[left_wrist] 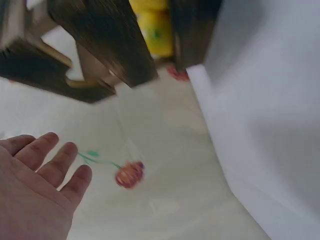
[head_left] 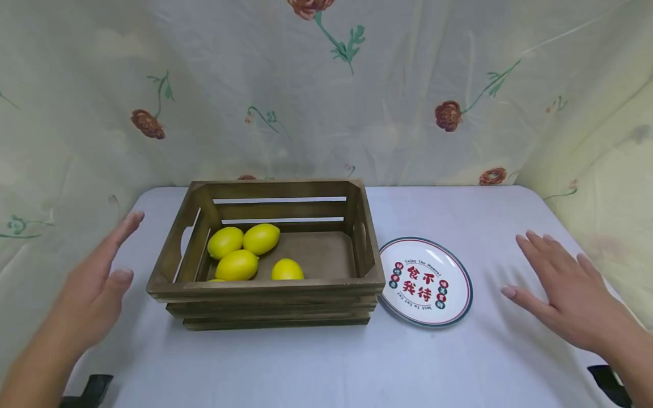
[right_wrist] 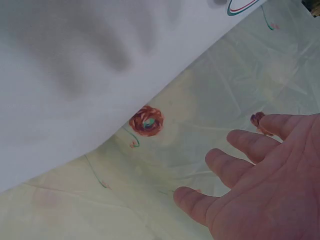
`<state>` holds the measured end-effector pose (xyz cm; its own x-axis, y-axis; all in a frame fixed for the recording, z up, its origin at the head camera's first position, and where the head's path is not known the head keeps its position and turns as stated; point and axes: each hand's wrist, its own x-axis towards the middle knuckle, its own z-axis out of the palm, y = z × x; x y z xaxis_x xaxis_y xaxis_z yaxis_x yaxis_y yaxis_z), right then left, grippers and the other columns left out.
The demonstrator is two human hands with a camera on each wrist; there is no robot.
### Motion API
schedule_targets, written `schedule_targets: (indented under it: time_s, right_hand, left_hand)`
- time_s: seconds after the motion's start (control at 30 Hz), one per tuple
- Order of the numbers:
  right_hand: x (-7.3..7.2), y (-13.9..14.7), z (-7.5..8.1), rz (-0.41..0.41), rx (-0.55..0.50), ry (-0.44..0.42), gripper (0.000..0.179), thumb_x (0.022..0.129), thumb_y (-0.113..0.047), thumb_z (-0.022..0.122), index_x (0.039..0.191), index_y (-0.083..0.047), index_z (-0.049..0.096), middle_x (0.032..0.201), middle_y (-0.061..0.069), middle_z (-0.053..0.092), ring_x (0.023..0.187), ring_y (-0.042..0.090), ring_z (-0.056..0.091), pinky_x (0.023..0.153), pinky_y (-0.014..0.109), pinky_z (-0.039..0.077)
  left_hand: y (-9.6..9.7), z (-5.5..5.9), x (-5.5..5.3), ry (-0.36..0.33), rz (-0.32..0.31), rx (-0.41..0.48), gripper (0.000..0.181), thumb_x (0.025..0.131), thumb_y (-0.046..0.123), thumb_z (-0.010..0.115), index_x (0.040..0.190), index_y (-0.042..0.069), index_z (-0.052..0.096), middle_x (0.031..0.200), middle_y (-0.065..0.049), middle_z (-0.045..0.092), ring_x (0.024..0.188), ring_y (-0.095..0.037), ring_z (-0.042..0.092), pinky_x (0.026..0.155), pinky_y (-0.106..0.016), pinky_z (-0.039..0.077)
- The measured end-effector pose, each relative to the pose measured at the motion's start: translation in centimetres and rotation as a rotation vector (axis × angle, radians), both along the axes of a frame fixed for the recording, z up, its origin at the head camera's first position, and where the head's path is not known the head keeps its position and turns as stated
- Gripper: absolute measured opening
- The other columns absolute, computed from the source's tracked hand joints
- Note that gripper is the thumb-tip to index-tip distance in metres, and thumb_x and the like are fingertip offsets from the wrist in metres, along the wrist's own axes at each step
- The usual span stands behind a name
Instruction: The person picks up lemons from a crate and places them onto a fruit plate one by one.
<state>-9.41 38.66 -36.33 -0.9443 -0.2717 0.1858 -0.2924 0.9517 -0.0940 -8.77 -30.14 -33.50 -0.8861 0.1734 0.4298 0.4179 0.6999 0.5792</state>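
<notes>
A brown slatted wooden crate [head_left: 275,288] stands on the table, left of the middle. Several yellow lemons [head_left: 237,265] lie inside, mostly in its left half; the front wall partly hides some. Right beside the crate is a round white plate [head_left: 416,315] with a dark rim and red printed characters. My left hand [head_left: 94,289] hovers left of the crate, fingers extended, touching nothing. To the plate's right my right hand [head_left: 571,292] is held above the table with straight, spread fingers and holds nothing. In the left wrist view the crate [left_wrist: 107,37] is near my fingers.
A white cloth covers the table [head_left: 306,368]. Behind and along both sides hangs a pale curtain [head_left: 398,73] printed with brown flowers. Dark straps [head_left: 94,391] show near the wrists at the lower edge of the head view.
</notes>
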Motion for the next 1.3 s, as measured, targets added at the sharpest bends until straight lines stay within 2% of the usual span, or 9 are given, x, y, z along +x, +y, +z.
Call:
schedule_targets:
  time_s: [0.07, 0.1, 0.13, 0.37, 0.5, 0.67, 0.87, 1.1, 1.3]
  right_hand:
    - [-0.1, -0.1, 0.0, -0.001, 0.002, -0.001, 0.098, 0.098, -0.048, 0.071, 0.167, -0.005, 0.016, 0.168, 0.028, 0.021, 0.158, 0.044, 0.007, 0.122, 0.065, -0.014]
    - [-0.1, -0.1, 0.0, -0.001, 0.003, 0.000, 0.098, 0.098, -0.048, 0.070, 0.167, -0.005, 0.016, 0.168, 0.028, 0.021, 0.158, 0.044, 0.007, 0.122, 0.064, -0.014]
    - [-0.1, -0.1, 0.1, -0.002, 0.005, 0.000, 0.098, 0.098, -0.048, 0.070, 0.167, -0.005, 0.016, 0.168, 0.028, 0.021, 0.158, 0.044, 0.007, 0.122, 0.064, -0.013]
    - [-0.1, -0.1, 0.5, 0.005, 0.001, 0.001, 0.097, 0.098, -0.047, 0.070, 0.168, -0.007, 0.016, 0.168, 0.027, 0.021, 0.157, 0.044, 0.010, 0.123, 0.064, -0.012]
    - [-0.3, -0.3, 0.6, 0.012, -0.003, -0.005, 0.097, 0.098, -0.047, 0.070, 0.168, -0.007, 0.016, 0.169, 0.026, 0.021, 0.158, 0.043, 0.009, 0.123, 0.063, -0.011]
    - [-0.6, -0.9, 1.1, 0.016, -0.011, -0.006, 0.097, 0.098, -0.047, 0.071, 0.168, -0.007, 0.017, 0.169, 0.026, 0.020, 0.158, 0.044, 0.010, 0.123, 0.065, -0.010]
    - [-0.9, -2.1, 2.5, 0.070, -0.051, 0.010, 0.097, 0.095, -0.042, 0.075, 0.167, -0.008, 0.021, 0.168, 0.024, 0.025, 0.155, 0.044, 0.018, 0.125, 0.065, -0.003]
    - [-1.4, -5.3, 5.1, 0.177, -0.009, 0.022, 0.102, 0.092, -0.046, 0.079, 0.168, -0.013, 0.021, 0.166, 0.021, 0.031, 0.151, 0.043, 0.027, 0.128, 0.058, 0.006]
    - [-2.0, -7.6, 7.1, 0.279, 0.008, 0.080, 0.101, 0.089, -0.048, 0.081, 0.167, -0.014, 0.026, 0.165, 0.018, 0.035, 0.149, 0.041, 0.032, 0.128, 0.051, 0.014]
  left_hand:
    - [0.9, 0.5, 0.2, 0.022, -0.044, 0.020, 0.066, 0.110, 0.054, 0.044, 0.168, 0.029, 0.026, 0.171, -0.004, 0.030, 0.156, -0.010, 0.022, 0.129, -0.046, 0.010]
    - [1.4, 0.7, 0.3, 0.027, -0.060, 0.021, 0.068, 0.109, 0.056, 0.044, 0.168, 0.030, 0.026, 0.171, -0.002, 0.029, 0.156, -0.009, 0.022, 0.129, -0.050, 0.010]
    - [1.7, 0.9, 0.3, 0.036, -0.079, 0.025, 0.071, 0.107, 0.059, 0.045, 0.168, 0.029, 0.026, 0.171, -0.002, 0.029, 0.156, -0.010, 0.023, 0.128, -0.048, 0.011]
    - [3.8, 1.5, 0.3, 0.018, -0.146, 0.006, 0.088, 0.099, 0.066, 0.057, 0.169, 0.027, 0.022, 0.174, 0.003, 0.021, 0.158, -0.015, 0.020, 0.125, -0.065, 0.014]
    - [4.1, 1.2, 0.2, 0.020, -0.163, -0.032, 0.093, 0.097, 0.063, 0.063, 0.169, 0.025, 0.020, 0.174, 0.001, 0.020, 0.158, -0.021, 0.020, 0.125, -0.062, 0.017]
    - [4.3, 0.6, -0.1, -0.030, -0.138, -0.089, 0.105, 0.091, 0.051, 0.079, 0.170, 0.029, 0.013, 0.175, 0.004, 0.014, 0.159, -0.027, 0.019, 0.127, -0.055, 0.018]
    - [5.0, 0.4, -0.2, -0.100, -0.050, -0.146, 0.124, 0.079, 0.039, 0.093, 0.170, 0.031, 0.009, 0.175, 0.003, 0.013, 0.157, -0.038, 0.022, 0.117, -0.073, 0.025]
    - [4.9, 0.3, -0.3, -0.090, -0.032, -0.188, 0.122, 0.080, 0.041, 0.092, 0.170, 0.028, 0.010, 0.174, -0.005, 0.017, 0.155, -0.041, 0.023, 0.114, -0.076, 0.027]
    - [5.0, 0.2, -0.3, -0.073, -0.032, -0.216, 0.120, 0.082, 0.043, 0.090, 0.170, 0.026, 0.010, 0.175, -0.003, 0.016, 0.157, -0.037, 0.022, 0.117, -0.073, 0.025]
